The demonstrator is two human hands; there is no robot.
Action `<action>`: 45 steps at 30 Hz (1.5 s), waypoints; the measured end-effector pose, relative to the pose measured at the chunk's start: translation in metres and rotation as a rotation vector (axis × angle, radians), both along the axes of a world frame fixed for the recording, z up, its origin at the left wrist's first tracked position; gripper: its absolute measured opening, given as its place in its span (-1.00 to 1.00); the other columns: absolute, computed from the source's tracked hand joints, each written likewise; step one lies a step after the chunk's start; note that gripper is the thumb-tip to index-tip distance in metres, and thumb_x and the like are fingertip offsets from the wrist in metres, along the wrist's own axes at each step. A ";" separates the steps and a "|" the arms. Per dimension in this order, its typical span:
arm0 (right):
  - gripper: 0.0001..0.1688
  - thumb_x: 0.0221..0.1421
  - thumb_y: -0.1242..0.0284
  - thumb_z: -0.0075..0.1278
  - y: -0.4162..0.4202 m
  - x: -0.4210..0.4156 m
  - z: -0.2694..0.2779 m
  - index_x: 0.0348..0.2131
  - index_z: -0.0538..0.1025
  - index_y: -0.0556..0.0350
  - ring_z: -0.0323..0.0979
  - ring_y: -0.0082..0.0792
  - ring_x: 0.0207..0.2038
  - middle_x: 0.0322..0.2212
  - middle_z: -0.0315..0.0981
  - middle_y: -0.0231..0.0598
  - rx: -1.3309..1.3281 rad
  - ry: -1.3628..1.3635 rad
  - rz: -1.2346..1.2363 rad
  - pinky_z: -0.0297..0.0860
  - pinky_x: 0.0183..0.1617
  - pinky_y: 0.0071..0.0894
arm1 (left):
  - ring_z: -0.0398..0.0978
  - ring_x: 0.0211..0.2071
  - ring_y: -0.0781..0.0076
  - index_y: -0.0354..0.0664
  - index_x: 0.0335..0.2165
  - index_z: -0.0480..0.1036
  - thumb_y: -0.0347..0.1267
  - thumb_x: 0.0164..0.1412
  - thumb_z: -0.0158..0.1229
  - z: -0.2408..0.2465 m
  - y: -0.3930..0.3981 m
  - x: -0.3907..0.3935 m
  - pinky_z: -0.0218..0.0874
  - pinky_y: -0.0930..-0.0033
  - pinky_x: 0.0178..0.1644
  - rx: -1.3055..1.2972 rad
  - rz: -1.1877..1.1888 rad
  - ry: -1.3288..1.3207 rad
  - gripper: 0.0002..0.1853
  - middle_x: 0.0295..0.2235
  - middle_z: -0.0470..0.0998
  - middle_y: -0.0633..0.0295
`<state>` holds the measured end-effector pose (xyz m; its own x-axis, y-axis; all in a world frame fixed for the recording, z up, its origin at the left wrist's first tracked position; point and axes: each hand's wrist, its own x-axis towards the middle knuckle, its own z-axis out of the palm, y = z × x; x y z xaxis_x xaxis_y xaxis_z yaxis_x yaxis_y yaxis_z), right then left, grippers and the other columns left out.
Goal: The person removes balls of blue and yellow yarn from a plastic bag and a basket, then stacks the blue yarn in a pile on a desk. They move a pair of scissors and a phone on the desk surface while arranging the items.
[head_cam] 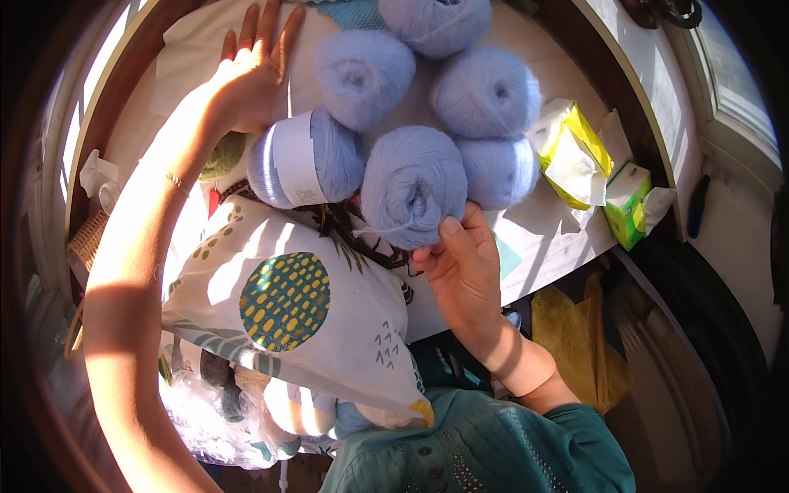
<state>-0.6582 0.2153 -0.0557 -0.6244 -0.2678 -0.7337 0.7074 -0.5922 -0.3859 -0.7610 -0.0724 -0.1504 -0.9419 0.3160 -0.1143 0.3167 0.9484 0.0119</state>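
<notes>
Several balls of fuzzy light-blue yarn are clustered at the far side of the table. My right hand (465, 271) grips the nearest one, a blue yarn ball (416, 179), by its lower edge between thumb and fingers. To its left lies a blue yarn ball with a white paper band (302, 160). My left hand (253, 77) reaches forward with fingers spread and nothing in it, just left of another yarn ball (367, 77). Whether its palm presses on the white cloth (185, 68) I cannot tell. Below my hands rests a patterned fabric cushion or bag (357, 296).
Two tissue packs, one yellow (582, 154) and one green (629, 191), sit at the right. A green yarn ball (225, 157) is partly behind my left forearm. A plastic bag of yarn (209, 425) lies under the patterned fabric. A wicker basket (89, 237) stands at the left.
</notes>
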 end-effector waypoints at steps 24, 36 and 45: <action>-0.74 0.12 0.38 -0.04 0.004 0.056 0.002 -0.25 0.28 0.13 0.38 -0.48 -0.32 -0.36 0.36 -0.30 0.046 -0.062 0.142 0.34 -0.19 -0.50 | -0.54 0.24 -0.23 -0.16 0.21 -0.46 0.00 -0.34 0.38 0.037 0.023 -0.014 -0.44 -0.27 0.21 -0.154 0.218 -0.428 0.39 0.22 -0.51 -0.22; -0.80 0.13 0.48 -0.10 0.051 0.067 0.014 -0.22 0.32 0.15 0.34 -0.57 -0.39 -0.33 0.35 -0.31 0.358 0.162 0.162 0.30 -0.22 -0.57 | 0.03 0.14 -0.20 -0.30 0.14 0.00 -0.44 -0.33 0.27 0.080 0.024 0.002 -0.01 -0.06 0.14 -0.182 0.000 -0.257 -0.02 0.14 -0.01 -0.26; 0.05 -0.22 0.34 0.21 0.066 -0.036 -0.012 0.19 0.00 0.12 0.32 -0.09 -0.06 0.01 0.13 0.05 1.292 0.883 0.573 0.29 -0.02 -0.24 | 0.37 -0.10 0.04 -0.22 -0.03 0.28 -0.15 -0.40 0.37 0.106 0.011 0.034 0.19 0.20 0.02 0.192 0.095 -0.632 -0.14 -0.17 0.43 -0.05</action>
<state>-0.6945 0.2818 -0.0676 -0.9817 -0.1314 -0.1382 0.0185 0.6556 -0.7549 -0.7272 -0.0615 -0.0441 -0.7368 0.3046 -0.6037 0.1085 0.9345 0.3392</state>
